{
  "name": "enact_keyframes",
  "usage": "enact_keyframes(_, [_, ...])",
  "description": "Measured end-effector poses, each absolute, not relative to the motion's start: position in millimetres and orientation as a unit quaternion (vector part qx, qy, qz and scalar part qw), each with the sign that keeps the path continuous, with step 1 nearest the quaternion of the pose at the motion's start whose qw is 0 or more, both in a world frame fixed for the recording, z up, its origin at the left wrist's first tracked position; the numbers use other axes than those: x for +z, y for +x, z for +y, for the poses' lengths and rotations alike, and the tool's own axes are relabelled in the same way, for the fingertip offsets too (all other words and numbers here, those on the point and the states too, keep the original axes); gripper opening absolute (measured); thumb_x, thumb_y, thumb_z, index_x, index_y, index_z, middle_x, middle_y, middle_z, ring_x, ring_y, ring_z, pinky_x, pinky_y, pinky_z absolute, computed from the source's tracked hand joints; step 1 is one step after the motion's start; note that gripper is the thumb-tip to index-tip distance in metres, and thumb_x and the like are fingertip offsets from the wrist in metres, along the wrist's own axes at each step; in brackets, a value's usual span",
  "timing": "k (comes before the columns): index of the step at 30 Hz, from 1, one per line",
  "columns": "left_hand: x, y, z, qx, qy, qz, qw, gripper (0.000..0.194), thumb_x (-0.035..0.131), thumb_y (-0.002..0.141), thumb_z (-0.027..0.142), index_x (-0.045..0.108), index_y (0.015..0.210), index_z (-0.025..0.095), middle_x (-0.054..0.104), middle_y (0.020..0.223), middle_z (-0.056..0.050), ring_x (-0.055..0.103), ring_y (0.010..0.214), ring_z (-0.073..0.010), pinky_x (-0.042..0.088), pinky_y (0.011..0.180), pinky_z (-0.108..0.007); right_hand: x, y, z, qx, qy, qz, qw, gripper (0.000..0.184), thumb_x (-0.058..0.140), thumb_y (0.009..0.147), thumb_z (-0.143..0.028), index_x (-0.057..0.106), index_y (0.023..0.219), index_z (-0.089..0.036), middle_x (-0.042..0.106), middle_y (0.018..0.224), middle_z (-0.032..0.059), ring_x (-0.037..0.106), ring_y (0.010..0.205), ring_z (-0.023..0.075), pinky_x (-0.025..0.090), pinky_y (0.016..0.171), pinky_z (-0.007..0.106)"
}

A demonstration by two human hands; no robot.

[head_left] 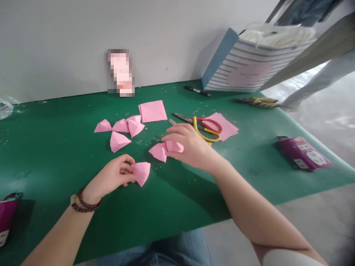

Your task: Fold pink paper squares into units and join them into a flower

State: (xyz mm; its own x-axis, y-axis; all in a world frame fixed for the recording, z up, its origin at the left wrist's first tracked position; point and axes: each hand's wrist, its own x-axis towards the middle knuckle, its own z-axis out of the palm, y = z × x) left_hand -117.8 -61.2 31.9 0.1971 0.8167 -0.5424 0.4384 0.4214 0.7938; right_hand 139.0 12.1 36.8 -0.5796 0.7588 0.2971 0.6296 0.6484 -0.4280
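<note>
Your left hand (112, 174) is closed on a folded pink piece (142, 173), whose tip points toward you. Just beyond and to its right, a pink pair (158, 152) sits within the curl of your right hand (191, 148), its long axis running roughly crosswise; you cannot tell whether those fingers grip. Farther off, left of the scissors (193, 120), lie more folded pieces (119, 141).

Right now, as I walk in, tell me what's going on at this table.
Someone is handling folded pink paper at the green table. The left hand holds one folded piece by its edge. The right hand is at two others; whether it grips one is unclear. More folded pieces lie beyond, near pink squares, and scissors rest partly on further pink sheets.
</note>
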Motion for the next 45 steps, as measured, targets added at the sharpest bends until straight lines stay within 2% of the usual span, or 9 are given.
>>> enact_keyframes(4, [28, -110, -51, 0.162, 0.507, 0.622, 0.574, 0.033, 0.07, 0.071, 0.027, 0.048, 0.095, 0.02, 0.07, 0.077, -0.002, 0.068, 0.072, -0.0192, 0.052, 0.056, -0.026, 26, 127, 6, 0.123, -0.364, -0.912, 0.14, 0.037, 0.074, 0.076, -0.036, 0.068, 0.111, -0.025, 0.059, 0.127, 0.0108, 0.04, 0.132, 0.0337, 0.035, 0.105, 0.054])
enact_keyframes(8, [25, -100, -35, 0.169, 0.519, 0.624, 0.56, 0.033, 0.071, 0.07, 0.025, 0.049, 0.094, 0.019, 0.07, 0.079, -0.003, 0.069, 0.074, -0.0196, 0.053, 0.058, -0.027, 19, 125, 10, 0.105, -0.39, -0.908, 0.113, 0.028, 0.062, 0.086, -0.03, 0.067, 0.113, -0.022, 0.061, 0.123, 0.0125, 0.045, 0.128, 0.0325, 0.039, 0.103, 0.049])
enact_keyframes(14, [26, -96, -8, 0.187, 0.507, 0.617, 0.571, 0.033, 0.073, 0.066, 0.018, 0.054, 0.093, 0.017, 0.069, 0.077, -0.002, 0.068, 0.07, -0.0166, 0.056, 0.064, -0.029, 24, 140, 22, 0.149, -0.392, -0.901, 0.112, 0.038, 0.064, 0.083, -0.027, 0.062, 0.121, -0.025, 0.063, 0.119, 0.0095, 0.058, 0.109, 0.0278, 0.048, 0.092, 0.045])
enact_keyframes(19, [31, -97, -4, 0.194, 0.524, 0.635, 0.533, 0.04, 0.072, 0.065, 0.021, 0.06, 0.103, 0.015, 0.07, 0.094, -0.007, 0.069, 0.073, -0.0173, 0.058, 0.069, -0.032, 41, 160, 27, 0.157, -0.381, -0.893, 0.18, 0.048, 0.058, 0.083, -0.018, 0.054, 0.131, -0.023, 0.061, 0.128, 0.0087, 0.054, 0.12, 0.0278, 0.044, 0.099, 0.046])
enact_keyframes(23, [38, -99, -12, 0.187, 0.559, 0.659, 0.467, 0.054, 0.069, 0.068, 0.028, 0.058, 0.119, 0.017, 0.07, 0.108, -0.01, 0.07, 0.07, -0.0182, 0.058, 0.07, -0.034, 49, 170, 31, 0.111, -0.461, -0.834, 0.282, 0.04, 0.05, 0.081, -0.009, 0.064, 0.117, -0.02, 0.068, 0.115, 0.0079, 0.061, 0.107, 0.0269, 0.051, 0.089, 0.044])
enact_keyframes(28, [39, -101, -29, 0.167, 0.632, 0.661, 0.368, 0.049, 0.068, 0.073, 0.039, 0.06, 0.117, 0.02, 0.066, 0.114, -0.009, 0.07, 0.078, -0.0197, 0.058, 0.066, -0.031, 53, 168, 30, 0.088, -0.442, -0.824, 0.344, 0.033, 0.047, 0.081, -0.007, 0.069, 0.102, -0.02, 0.072, 0.101, 0.0059, 0.063, 0.097, 0.0243, 0.052, 0.085, 0.041])
enact_keyframes(32, [31, -95, -38, 0.203, 0.656, 0.642, 0.343, 0.05, 0.072, 0.07, 0.035, 0.059, 0.116, 0.019, 0.063, 0.112, -0.009, 0.067, 0.068, -0.0151, 0.058, 0.06, -0.029, 46, 158, 27, 0.099, -0.385, -0.872, 0.286, 0.021, 0.057, 0.084, -0.018, 0.07, 0.1, -0.018, 0.071, 0.102, 0.0076, 0.061, 0.103, 0.026, 0.046, 0.094, 0.044])
enact_keyframes(39, [15, -80, -29, 0.237, 0.686, 0.625, 0.285, 0.027, 0.068, 0.074, 0.022, 0.064, 0.1, 0.018, 0.061, 0.102, -0.005, 0.062, 0.064, -0.0126, 0.058, 0.06, -0.03, 13, 133, 25, 0.073, -0.383, -0.909, 0.145, 0.026, 0.066, 0.082, -0.026, 0.068, 0.108, -0.023, 0.069, 0.108, 0.0066, 0.055, 0.114, 0.0275, 0.028, 0.109, 0.051])
enact_keyframes(45, [24, -74, -35, 0.277, 0.698, 0.611, 0.25, 0.028, 0.068, 0.077, 0.024, 0.063, 0.104, 0.019, 0.06, 0.104, -0.005, 0.06, 0.061, -0.0101, 0.057, 0.057, -0.027, 14, 140, 28, 0.065, -0.395, -0.902, 0.162, 0.03, 0.062, 0.083, -0.024, 0.065, 0.113, -0.023, 0.069, 0.111, 0.0071, 0.056, 0.114, 0.0291, 0.03, 0.107, 0.056])
